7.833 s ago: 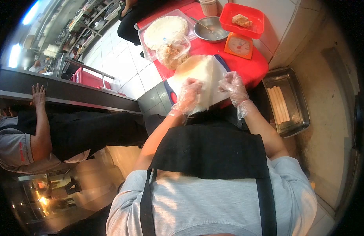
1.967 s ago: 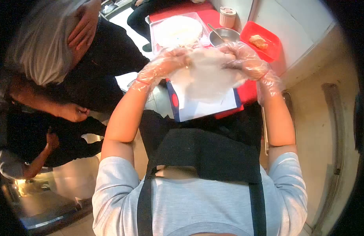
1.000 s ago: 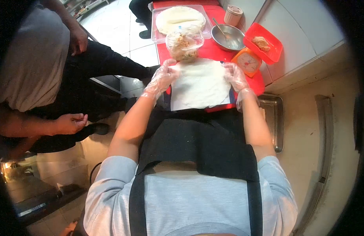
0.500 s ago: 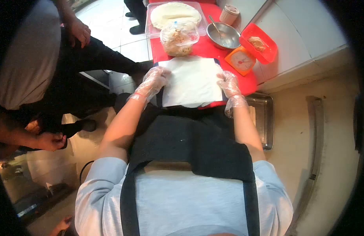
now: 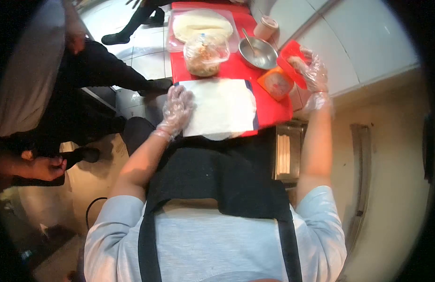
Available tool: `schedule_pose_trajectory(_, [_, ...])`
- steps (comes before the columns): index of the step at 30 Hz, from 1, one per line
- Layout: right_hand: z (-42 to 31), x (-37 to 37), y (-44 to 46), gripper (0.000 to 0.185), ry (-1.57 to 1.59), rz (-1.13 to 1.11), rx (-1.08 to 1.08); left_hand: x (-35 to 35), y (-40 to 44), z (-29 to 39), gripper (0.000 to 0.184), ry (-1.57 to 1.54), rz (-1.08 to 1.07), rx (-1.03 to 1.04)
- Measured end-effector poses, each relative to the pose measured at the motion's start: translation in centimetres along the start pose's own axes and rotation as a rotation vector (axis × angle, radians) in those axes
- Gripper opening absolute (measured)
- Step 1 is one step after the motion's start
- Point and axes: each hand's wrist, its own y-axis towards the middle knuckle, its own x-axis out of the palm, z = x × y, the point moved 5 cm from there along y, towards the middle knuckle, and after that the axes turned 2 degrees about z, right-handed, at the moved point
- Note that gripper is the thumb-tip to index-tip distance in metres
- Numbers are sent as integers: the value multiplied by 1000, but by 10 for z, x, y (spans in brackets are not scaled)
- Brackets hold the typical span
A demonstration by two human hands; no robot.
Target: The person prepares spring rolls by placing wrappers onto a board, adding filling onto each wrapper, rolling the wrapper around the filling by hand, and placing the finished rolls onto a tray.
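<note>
My left hand [image 5: 178, 109], in a clear plastic glove, lies with its fingers extended on the left edge of a white sheet of dough [image 5: 220, 108], which covers a blue-edged white board. My right hand [image 5: 314, 70], also gloved, is at the right side of the red tray [image 5: 285, 52], its fingers bent round the rim. Inside that tray is a lump of filling [image 5: 297, 64]. Just below and left of the tray stands an orange scale [image 5: 276, 83]. A plastic bag of filling [image 5: 204, 55] rests above the dough sheet.
A metal bowl [image 5: 258, 52] with a spoon, a lidded cup [image 5: 266, 27] and a clear tray with round wrappers [image 5: 202, 26] stand on the red table [image 5: 236, 70]. Pale rolls [image 5: 283, 155] lie in a metal pan at right. Other people stand at left.
My right hand has left the dough's right edge and moved up and right to the red tray, which is now tilted. My left hand stays at the left edge, its fingers now flatter.
</note>
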Motion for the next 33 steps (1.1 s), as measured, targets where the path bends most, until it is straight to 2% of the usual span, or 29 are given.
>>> schedule_pose_trajectory(1, [3, -6, 19, 50, -178, -86, 7, 3, -3, -2, 40, 9, 46, 26])
schedule_pose_trajectory(4, [82, 8, 67, 59, -304, -441, -157, -2, -3, 2, 40, 23, 6, -4])
schedule_pose_trajectory(6, [104, 13, 80, 65, -273, -584, 19, -8, -4, 6, 40, 13, 17, 8])
schedule_pose_trajectory(8, [116, 12, 86, 62, -217, -619, 101, -12, -3, 9, 36, -16, 37, 1])
schedule_pose_trajectory(9, [121, 11, 89, 61, -189, -632, 151, -15, -4, 10, 34, -15, 52, -10])
schedule_pose_trajectory(12, [119, 0, 93, 51, -333, -499, 31, -9, -6, 3, 33, -22, 99, -24])
schedule_pose_trajectory(15, [124, -23, 96, 41, 77, -239, 342, -17, -6, 7, 31, -47, 92, -1])
schedule_pose_trajectory(17, [119, -62, 117, 43, 54, -311, 273, -21, -3, 10, 26, -47, 81, 2])
schedule_pose_trajectory(19, [61, -72, 99, 46, 338, -325, -20, -14, -5, 5, 21, -48, 188, 37])
schedule_pose_trajectory(21, [-37, -55, 56, 51, 130, -160, -120, -9, -5, 1, 18, -67, 204, 20])
schedule_pose_trajectory(24, [-98, -19, 12, 69, 60, -189, -347, -11, -5, 1, 16, -72, 197, -2])
schedule_pose_trajectory(27, [-102, 32, -29, 62, 21, -241, -411, -13, -6, 1, 15, -81, 181, -22])
schedule_pose_trajectory(28, [-97, 52, -46, 64, 69, -319, -453, -13, -6, 2, 15, -72, 196, -22])
schedule_pose_trajectory(30, [-75, 96, -76, 63, 36, -464, -346, -12, -6, 2, 15, -56, 229, -22])
schedule_pose_trajectory(31, [-60, 116, -90, 63, -188, -425, -383, -12, -5, 2, 15, -64, 225, -25])
schedule_pose_trajectory(32, [-40, 136, -106, 66, -180, -432, -492, -12, -5, 2, 15, -73, 220, -29])
schedule_pose_trajectory(33, [-24, 155, -124, 72, -299, -485, -504, -12, -5, 2, 15, -82, 214, -32])
